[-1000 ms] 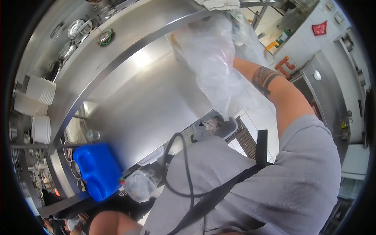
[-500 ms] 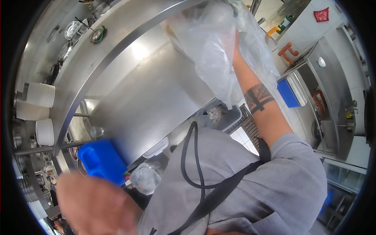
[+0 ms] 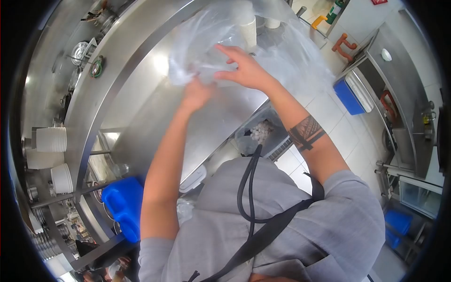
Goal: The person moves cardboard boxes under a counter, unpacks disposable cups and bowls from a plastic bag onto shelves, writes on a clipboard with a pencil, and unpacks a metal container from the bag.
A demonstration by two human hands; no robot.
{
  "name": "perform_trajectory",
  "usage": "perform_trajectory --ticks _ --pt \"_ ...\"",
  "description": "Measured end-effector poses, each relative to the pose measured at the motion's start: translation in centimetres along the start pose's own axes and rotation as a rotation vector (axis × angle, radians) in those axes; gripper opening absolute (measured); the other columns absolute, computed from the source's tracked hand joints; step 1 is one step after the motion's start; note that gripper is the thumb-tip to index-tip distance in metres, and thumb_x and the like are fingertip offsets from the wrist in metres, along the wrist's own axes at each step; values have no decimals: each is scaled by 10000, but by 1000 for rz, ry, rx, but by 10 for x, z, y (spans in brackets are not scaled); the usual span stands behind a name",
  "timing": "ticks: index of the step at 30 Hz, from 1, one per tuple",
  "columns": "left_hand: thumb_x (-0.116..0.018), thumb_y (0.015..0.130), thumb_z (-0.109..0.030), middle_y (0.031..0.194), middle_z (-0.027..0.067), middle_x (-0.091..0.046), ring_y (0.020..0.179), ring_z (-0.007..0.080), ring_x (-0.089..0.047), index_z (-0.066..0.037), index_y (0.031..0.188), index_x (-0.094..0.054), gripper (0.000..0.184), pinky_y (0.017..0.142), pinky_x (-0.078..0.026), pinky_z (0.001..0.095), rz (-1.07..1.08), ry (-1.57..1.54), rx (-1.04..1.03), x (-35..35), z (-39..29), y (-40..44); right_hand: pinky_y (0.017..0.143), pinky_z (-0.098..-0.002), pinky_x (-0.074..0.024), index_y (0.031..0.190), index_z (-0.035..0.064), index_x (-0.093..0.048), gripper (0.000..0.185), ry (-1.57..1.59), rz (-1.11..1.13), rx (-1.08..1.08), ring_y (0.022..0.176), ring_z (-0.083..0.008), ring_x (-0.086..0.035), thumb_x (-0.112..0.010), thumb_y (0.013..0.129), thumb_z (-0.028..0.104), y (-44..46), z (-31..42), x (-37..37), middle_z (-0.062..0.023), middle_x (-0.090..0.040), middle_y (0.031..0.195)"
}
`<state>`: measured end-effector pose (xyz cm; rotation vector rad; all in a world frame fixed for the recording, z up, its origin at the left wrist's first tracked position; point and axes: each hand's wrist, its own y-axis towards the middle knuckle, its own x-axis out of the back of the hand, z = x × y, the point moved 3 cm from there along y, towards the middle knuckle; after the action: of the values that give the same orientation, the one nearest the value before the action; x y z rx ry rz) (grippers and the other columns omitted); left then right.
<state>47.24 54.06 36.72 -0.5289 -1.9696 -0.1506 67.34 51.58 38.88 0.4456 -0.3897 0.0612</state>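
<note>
A large clear plastic bag (image 3: 296,56) lies spread over the far end of the steel counter. Over its near side reaches my right hand (image 3: 242,68), thumb and fingers apart, with no grip on anything visible. My left hand (image 3: 197,94) is at the bag's near left edge; motion smears its fingers, so whether they pinch the plastic is unclear. Beyond the right hand, a stack of white cups (image 3: 248,32) stands beside or under the film. I cannot make out whether it is inside the bag.
The steel counter (image 3: 155,122) has a raised shelf along its left, with white tubs (image 3: 50,139) beyond. A blue jug (image 3: 123,202) stands at lower left. Below the counter edge, a grey bin (image 3: 277,117) holds pale lumps. A blue cooler (image 3: 350,96) sits right. Another person's hands (image 3: 122,265) show lower left.
My left hand has risen from the lower left to the bag. The right hand, earlier covered by plastic, now shows in front of it. The bag has spread out, revealing the white cups.
</note>
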Motion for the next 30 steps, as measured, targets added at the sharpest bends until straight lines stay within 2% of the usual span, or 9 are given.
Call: perform_trajectory --ticks 2,5,8,10,11,13,18,26,30 --pt "-695 904 -322 949 227 -709 886 272 -722 112 1392 -442 700 737 -584 434 -3 -826 351 12 32 6 990 -398 -505 1455 61 -530 706 -160 -46 -38 1135 -327 -611 -797 860 331 -13 -29 8 -151 -558 1393" --pt "-693 915 -363 927 187 -713 845 208 -720 134 1396 -439 736 658 -585 355 157 -249 472 23 41 -6 1065 -466 -462 1401 42 -563 609 -507 -148 -131 1321 -374 -518 -705 916 383 -23 -85 29 -223 -568 1404" --pt "-691 927 -352 990 160 -713 826 220 -712 118 1434 -422 742 640 -581 333 481 6 312 -8 44 -29 1054 -453 -471 1374 34 -577 584 -455 85 -450 1253 -369 -581 -685 922 386 -6 -118 59 -232 -612 1348" --pt "-693 933 -328 1076 156 -717 825 210 -711 80 1465 -416 725 681 -580 342 682 -241 342 -23 35 -36 1045 -444 -479 1384 25 -562 629 -595 751 -958 1185 -370 -630 -702 899 400 6 -123 67 -230 -645 1301" --pt "-683 944 -313 1092 146 -718 850 201 -707 47 1471 -434 686 725 -575 341 682 -366 283 -27 23 -39 1045 -444 -479 1384 25 -562 629 -594 751 -953 1185 -370 -630 -702 899 400 7 -121 61 -230 -645 1301" --pt "-673 954 -298 1108 136 -719 875 192 -702 14 1478 -452 648 769 -571 341 679 -499 226 -20 -14 -41 1049 -446 -474 1410 63 -543 662 -389 -105 -363 1263 -363 -580 -738 868 390 21 -109 59 -235 -597 1366" --pt "-640 955 -162 1264 106 -662 993 178 -668 -34 1468 -495 548 883 -533 317 425 -679 -119 -19 -45 -26 1075 -455 -450 1395 130 -548 663 -403 -171 -89 1361 -383 -478 -797 821 348 65 -88 22 -200 -498 1455" --pt "-665 933 -156 1347 146 -621 993 201 -677 -26 1556 -346 712 898 -526 338 94 -443 -81 -12 -6 9 1103 -479 -426 1268 121 -592 570 -432 -151 -75 1388 -414 -421 -817 809 372 53 -94 23 -206 -490 1457" --pt "-685 917 -164 1367 201 -605 1079 229 -668 -16 1618 -137 902 912 -537 340 -141 -445 108 13 16 33 1090 -464 -432 1204 88 -611 547 -533 -136 268 1314 -401 -478 -829 793 375 74 -91 33 -167 -549 1391"
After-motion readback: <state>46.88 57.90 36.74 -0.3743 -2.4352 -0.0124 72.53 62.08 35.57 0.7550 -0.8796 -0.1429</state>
